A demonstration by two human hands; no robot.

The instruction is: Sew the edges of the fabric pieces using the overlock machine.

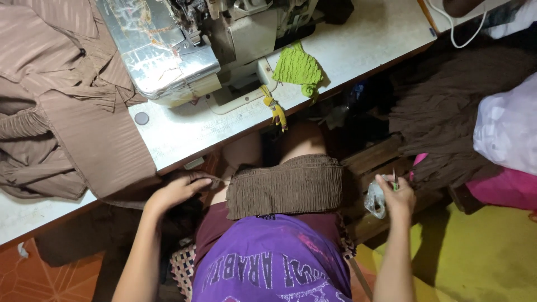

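Observation:
A ruched brown fabric piece (285, 185) lies across my lap below the table edge. My left hand (174, 192) rests on the brown cloth (106, 148) that hangs off the sewing table, fingers closed on its lower edge. My right hand (396, 196) is out to the right of my lap, shut on small thread snips (394, 180), with a crumpled clear plastic bit (375, 200) against the palm. A sewing machine (184, 45) stands on the white table (358, 45) ahead of me.
A green ruched scrap (299, 68) and a yellow fabric strip (276, 109) lie by the machine. Brown pleated cloth (447, 106), a white plastic bag (506, 126) and pink fabric (503, 190) pile at the right. A wooden crate (372, 162) sits beside my knee; yellow mat (481, 251) on the floor.

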